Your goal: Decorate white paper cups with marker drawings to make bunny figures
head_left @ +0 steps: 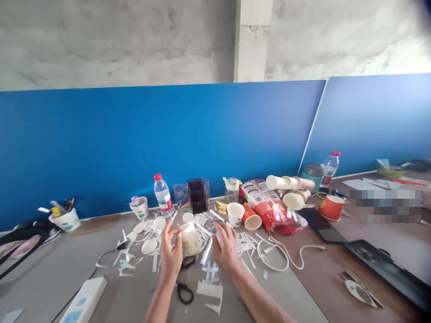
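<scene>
My left hand [171, 251] grips the edge of a cut paper cup [191, 240] between thumb and fingers. The cup is cream-coloured with faint printing and leans in the grip. To its right, my right hand [225, 246] reaches over the scraps with its fingers apart and nothing visible in them. A white marker [206, 252] with a purple end lies between the hands. Black-handled scissors [185, 292] rest below the cup, partly hidden by my left hand. Near my wrists lie crossed white paper strips [210, 272] and a cut paper piece [210, 294].
Paper scraps and white cables spread across the desk. A water bottle [163, 195], a white cup [235, 214], an orange cup [252, 218] and a red package [266, 202] stand or lie behind. A power strip [84, 300] is front left; a blue partition [161, 134] closes the back.
</scene>
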Demonstrator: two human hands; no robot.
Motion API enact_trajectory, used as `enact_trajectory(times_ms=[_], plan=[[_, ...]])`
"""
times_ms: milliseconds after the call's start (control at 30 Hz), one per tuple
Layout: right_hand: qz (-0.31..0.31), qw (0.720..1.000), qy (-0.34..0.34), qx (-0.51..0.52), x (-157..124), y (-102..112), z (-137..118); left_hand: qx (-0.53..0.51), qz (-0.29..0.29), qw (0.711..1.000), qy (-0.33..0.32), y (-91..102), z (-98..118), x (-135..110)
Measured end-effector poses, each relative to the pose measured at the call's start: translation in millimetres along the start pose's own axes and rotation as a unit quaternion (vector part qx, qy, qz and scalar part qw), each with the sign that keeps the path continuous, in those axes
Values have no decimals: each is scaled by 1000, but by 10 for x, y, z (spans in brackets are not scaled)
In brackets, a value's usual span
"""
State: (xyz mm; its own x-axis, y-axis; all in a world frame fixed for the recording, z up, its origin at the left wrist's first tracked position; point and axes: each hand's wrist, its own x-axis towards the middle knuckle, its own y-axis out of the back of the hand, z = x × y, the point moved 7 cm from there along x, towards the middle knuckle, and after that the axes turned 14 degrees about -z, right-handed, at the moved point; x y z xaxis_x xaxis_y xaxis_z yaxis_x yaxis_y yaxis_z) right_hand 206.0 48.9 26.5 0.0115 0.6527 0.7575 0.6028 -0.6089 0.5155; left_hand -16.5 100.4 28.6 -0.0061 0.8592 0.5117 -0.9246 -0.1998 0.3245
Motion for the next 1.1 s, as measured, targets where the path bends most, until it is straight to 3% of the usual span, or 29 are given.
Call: enact_trajectory(times_ms=[133, 367, 633, 867, 1100], plan=[[4, 998, -7, 58, -8, 31, -49, -105, -1, 994, 26, -5, -38, -19], [-22, 989, 5, 147, -26, 35, -107, -196, 9, 977, 83, -83, -38, -47], [-125, 977, -62, 159, -231, -339, -41, -248, 42, 960, 125, -161, 36, -102], [-65, 970, -131, 195, -191, -338, 180, -283, 14, 950, 130, -228, 65, -128], [-23, 969, -143, 199, -101, -209, 252, -408, 41, 903, 131, -253, 75, -81]])
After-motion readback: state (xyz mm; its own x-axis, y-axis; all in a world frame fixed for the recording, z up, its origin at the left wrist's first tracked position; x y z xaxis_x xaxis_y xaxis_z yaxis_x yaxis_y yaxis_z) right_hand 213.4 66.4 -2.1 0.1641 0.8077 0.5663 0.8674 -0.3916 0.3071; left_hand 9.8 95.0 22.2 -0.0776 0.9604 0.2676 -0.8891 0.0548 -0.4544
